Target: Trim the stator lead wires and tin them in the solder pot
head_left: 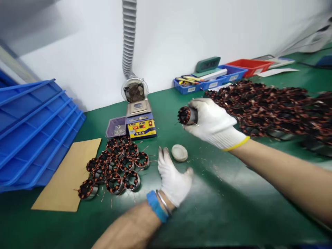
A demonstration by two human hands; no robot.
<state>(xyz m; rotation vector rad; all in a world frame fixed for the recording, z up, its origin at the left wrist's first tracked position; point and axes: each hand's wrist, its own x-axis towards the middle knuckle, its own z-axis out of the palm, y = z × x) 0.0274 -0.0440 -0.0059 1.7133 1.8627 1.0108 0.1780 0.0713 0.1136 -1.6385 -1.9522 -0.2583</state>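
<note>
My right hand (211,122), in a white glove, is closed around a round motor stator (184,115) with copper windings, held above the green table. My left hand (172,180), also gloved, hovers open over the table with fingers stretched out, holding nothing. It is nearest a small round white tin (179,153) and a cluster of several stators (115,166) laid out to its left. A large heap of stators (272,107) lies behind my right hand.
A solder pot unit with a yellow and blue front (140,122) stands at the back under a grey hose (129,38). Blue crates (33,131) are stacked left, beside a brown card sheet (68,176). Blue and red bins (220,76) line the wall.
</note>
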